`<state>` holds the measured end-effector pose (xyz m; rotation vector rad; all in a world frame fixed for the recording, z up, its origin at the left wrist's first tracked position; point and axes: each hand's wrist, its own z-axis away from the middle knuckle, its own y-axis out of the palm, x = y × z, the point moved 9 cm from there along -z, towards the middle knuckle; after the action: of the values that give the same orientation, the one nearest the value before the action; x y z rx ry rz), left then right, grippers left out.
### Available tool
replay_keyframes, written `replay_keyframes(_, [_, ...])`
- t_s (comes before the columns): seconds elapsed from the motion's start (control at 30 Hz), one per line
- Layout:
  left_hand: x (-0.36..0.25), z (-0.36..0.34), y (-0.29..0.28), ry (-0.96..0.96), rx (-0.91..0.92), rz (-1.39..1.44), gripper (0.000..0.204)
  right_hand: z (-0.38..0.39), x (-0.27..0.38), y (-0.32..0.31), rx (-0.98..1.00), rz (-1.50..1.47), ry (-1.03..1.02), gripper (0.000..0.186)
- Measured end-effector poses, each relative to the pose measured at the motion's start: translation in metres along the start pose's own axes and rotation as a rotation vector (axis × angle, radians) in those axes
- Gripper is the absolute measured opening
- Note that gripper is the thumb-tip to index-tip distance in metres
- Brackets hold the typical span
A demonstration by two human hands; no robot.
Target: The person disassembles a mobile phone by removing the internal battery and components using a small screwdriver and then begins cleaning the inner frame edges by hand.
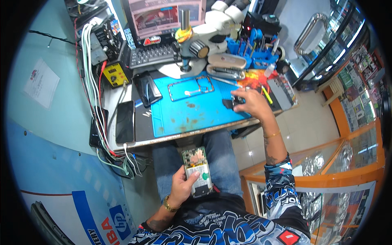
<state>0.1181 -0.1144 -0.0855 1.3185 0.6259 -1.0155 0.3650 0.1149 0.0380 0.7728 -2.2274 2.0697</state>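
My left hand (182, 184) grips an opened smartphone (201, 167) above my lap, thumb across its battery. Its back cover is off, so the circuit board shows at the upper end and a green round mark lies on the battery. Over the right end of the blue work mat (175, 118), my right hand (254, 104) has its thumb and fingers closed around a small dark part (237, 101). The fingers hide much of that part, and its kind is unclear. An empty phone frame (191, 96) lies at the back of the mat.
A microscope (196, 51) stands behind the mat, near a keyboard (153, 55). Black phones (125, 122) and cables lie at the left, beside a yellow-fronted power unit (114, 74). A blue tool holder (261, 59) and a yellow pen-like tool (267, 94) are at the right.
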Motion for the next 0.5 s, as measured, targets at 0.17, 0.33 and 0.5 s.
replay_keyframes(0.17, [0.014,0.001,-0.023,-0.041,-0.013,0.056,0.032,-0.009,-0.002,0.003,0.124,0.098,0.006,0.069])
replay_keyframes(0.33, [0.008,-0.001,-0.03,-0.037,-0.045,0.127,0.031,-0.026,-0.013,0.013,0.156,-0.043,-0.064,0.062])
replay_keyframes(0.5, [0.006,-0.001,-0.031,-0.018,-0.055,0.129,0.037,-0.029,-0.051,0.029,0.31,-0.377,0.168,0.057])
